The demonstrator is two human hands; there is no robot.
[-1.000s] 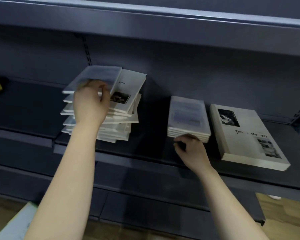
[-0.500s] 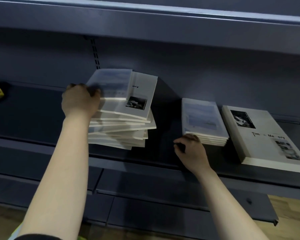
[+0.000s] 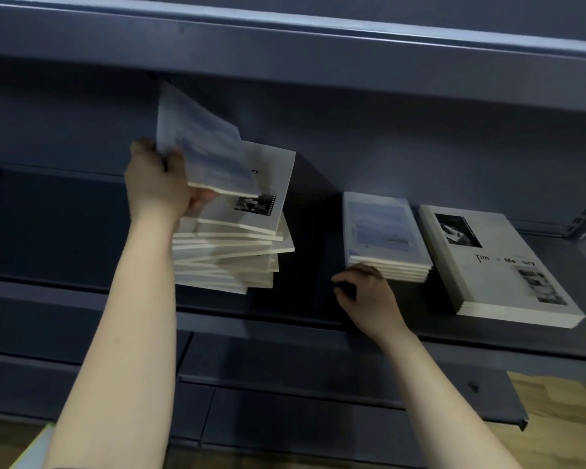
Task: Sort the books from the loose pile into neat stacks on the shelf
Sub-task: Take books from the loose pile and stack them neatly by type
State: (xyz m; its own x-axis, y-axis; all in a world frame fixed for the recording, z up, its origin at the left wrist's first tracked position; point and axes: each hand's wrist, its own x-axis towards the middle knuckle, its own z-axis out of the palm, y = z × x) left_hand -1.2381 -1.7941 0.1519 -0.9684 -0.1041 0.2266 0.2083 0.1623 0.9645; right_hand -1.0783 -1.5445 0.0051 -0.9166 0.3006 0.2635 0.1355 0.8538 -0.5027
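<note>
Pale, blue-tinted cover up, the small book (image 3: 207, 147) is tilted steeply in the left hand (image 3: 156, 187), thumb on top and fingers curled under its near left corner, lifted clear of the loose pile (image 3: 230, 248) just beneath that hand. The tilt likely comes from peeling it off by one edge so the wider grey-covered book (image 3: 268, 194) below, partly under it, is not dragged along. The pile itself sits fanned and crooked, edges pointing different ways. Well off to the right of the lifting hand, the right hand (image 3: 366, 296) rests loosely curled, empty, fingertips against the near left corner of a squared stack of matching small books (image 3: 383, 231), probably steadying it as the landing spot. Just beyond that hand's far side lies a stack of the larger titled books (image 3: 501, 265), close beside the small stack on the dark shelf (image 3: 65, 231)
</note>
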